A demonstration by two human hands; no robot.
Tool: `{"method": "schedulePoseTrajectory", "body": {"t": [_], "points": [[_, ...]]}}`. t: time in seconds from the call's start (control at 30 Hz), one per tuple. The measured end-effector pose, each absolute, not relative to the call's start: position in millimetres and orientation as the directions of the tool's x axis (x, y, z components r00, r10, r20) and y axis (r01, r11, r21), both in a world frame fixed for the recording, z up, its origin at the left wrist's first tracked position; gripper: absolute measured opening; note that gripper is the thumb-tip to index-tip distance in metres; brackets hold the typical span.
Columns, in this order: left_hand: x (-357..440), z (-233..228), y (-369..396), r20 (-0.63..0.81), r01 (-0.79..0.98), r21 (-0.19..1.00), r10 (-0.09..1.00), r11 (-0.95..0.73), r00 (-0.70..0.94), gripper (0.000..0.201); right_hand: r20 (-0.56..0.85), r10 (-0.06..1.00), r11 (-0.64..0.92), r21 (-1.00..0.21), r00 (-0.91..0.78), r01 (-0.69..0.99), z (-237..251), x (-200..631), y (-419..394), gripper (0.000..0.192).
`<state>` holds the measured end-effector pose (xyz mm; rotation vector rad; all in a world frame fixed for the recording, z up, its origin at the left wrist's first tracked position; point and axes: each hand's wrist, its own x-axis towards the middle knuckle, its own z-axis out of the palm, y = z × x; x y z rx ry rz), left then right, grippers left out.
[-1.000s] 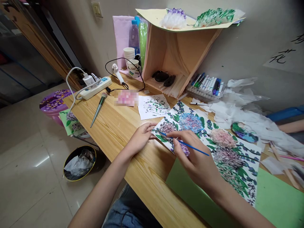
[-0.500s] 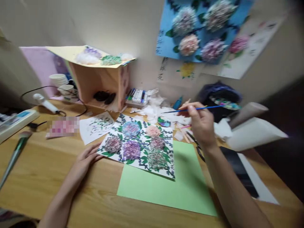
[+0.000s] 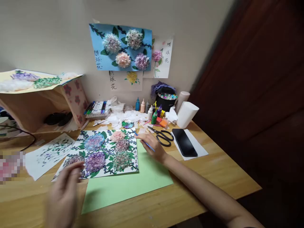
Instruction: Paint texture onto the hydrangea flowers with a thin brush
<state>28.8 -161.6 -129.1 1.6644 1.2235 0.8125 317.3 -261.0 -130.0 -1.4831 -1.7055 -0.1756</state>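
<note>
A thin blue paintbrush [image 3: 149, 145] is held in my right hand [image 3: 152, 147], its tip at the upper right edge of the flower picture [image 3: 108, 171]. That white sheet carries several fluffy blue, pink, purple and green flower heads with painted leaves and dark branches. It lies partly over a green sheet [image 3: 128, 190]. My left hand [image 3: 64, 193], blurred, is raised over the picture's lower left corner with fingers loosely bent and apart, nothing seen in them. Beyond the brush tip lies a paint-smeared palette [image 3: 128, 123].
Black scissors [image 3: 163, 137] and a phone [image 3: 184, 142] lie to the right. Several paint bottles [image 3: 154, 117], crumpled tissue [image 3: 116, 118] and markers [image 3: 98, 107] stand or lie at the back. A paint-spotted sheet [image 3: 49, 155] and an open box [image 3: 76, 101] are on the left.
My view has swung to the right. The right hand has come down with the brush from above the palette to the picture's edge. My left hand has lifted off the picture's left corner.
</note>
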Motion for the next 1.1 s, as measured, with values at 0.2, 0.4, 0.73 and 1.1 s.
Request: {"method": "schedulePoseTrajectory", "body": {"t": [0.2,0.4,0.73,1.1], "points": [[168,-98,-236,-0.121,0.225,0.967,0.563,-0.118,0.818,0.042,0.664,0.744,0.317,-0.264,-0.066,0.911,-127,312,-292,0.049],[187,-103,-233,-0.086,0.169,0.982,0.588,-0.086,0.805,0.036,0.572,0.819,0.238,-0.286,-0.034,0.928,-134,319,-310,0.058],[190,-127,-229,-0.060,0.111,0.992,0.541,-0.062,0.839,0.035,0.498,0.867,0.230,-0.371,-0.016,0.900,-149,319,-312,0.057],[182,-133,-225,-0.126,0.159,0.987,0.565,-0.009,0.815,0.037,0.449,0.491,-0.576,-0.475,0.747,0.665,-147,372,-334,0.054]]}}
